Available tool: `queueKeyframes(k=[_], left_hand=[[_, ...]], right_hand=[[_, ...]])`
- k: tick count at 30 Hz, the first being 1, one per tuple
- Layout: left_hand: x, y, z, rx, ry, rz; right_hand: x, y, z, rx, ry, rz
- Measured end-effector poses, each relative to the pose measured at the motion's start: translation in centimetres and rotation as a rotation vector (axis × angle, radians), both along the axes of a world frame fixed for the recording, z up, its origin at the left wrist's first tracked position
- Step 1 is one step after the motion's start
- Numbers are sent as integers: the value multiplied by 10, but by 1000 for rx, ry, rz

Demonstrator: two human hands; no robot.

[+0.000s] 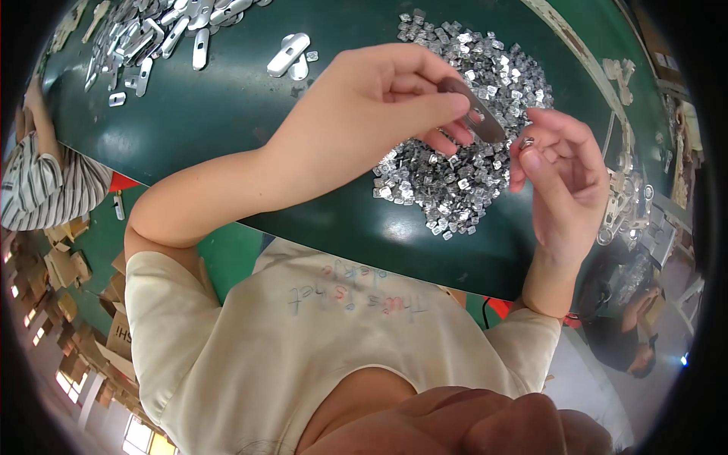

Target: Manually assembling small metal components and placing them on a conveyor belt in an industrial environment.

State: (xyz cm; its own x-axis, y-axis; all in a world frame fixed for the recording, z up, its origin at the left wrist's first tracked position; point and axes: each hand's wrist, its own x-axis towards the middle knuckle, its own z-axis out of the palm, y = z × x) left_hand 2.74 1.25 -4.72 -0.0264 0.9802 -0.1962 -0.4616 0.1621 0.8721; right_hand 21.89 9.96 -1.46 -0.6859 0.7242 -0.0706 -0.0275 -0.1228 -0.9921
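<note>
My left hand (379, 102) pinches a long, round-ended metal plate (487, 125) between thumb and fingers, tilted above the table. A hole shows near the plate's middle. Just right of it, my right hand (569, 171) holds a small metal clip (527, 142) between thumb and forefinger, apart from the plate. Beneath both hands spreads a heap of small, square-looking silvery clips (447, 186), partly hidden by my left hand. Beyond my left wrist lie a couple of loose oblong plates (289, 55), with one small clip (312, 56) beside them.
A pile of similar oblong metal plates (155, 38) covers the far left of the green table (205, 114). Other metal parts (628, 205) lie at the right. A person in a striped top (57, 186) is at the left, near cardboard boxes (67, 265); another person (618, 334) is at the right.
</note>
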Motion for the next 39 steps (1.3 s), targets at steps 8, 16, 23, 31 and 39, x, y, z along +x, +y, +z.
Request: queueKeyframes(k=[8, 16, 23, 31, 39], left_hand=[[11, -11, -1, 22, 70, 89], [12, -19, 2, 82, 126, 66], [9, -15, 2, 121, 129, 53], [-3, -9, 2, -37, 114, 139], [-2, -9, -2, -14, 65, 75]], right_hand=[[-6, -15, -8, 885, -207, 60], [-12, -19, -9, 1515, -244, 55], [-10, -24, -13, 1761, -359, 49], [-2, 132, -6, 970, -740, -370], [118, 308, -64, 909, -1237, -404]])
